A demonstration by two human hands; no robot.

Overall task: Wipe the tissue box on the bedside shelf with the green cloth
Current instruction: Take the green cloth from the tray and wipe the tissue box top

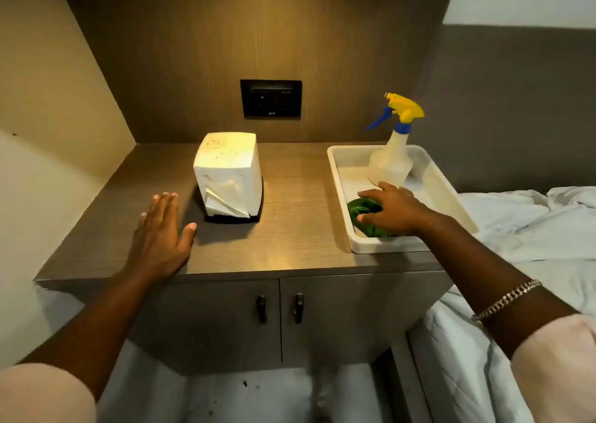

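Right now your right hand is pressing down on the cloth in the tray, fingers spread, not yet gripping it. Your left hand is lying flat and empty, nearer the box at frame centre, left of the cloth.

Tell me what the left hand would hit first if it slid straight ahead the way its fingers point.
Probably nothing soon: the left hand points past the tissue box, just left of it, toward the back wall. Depth is unclear; it might graze the box's side.
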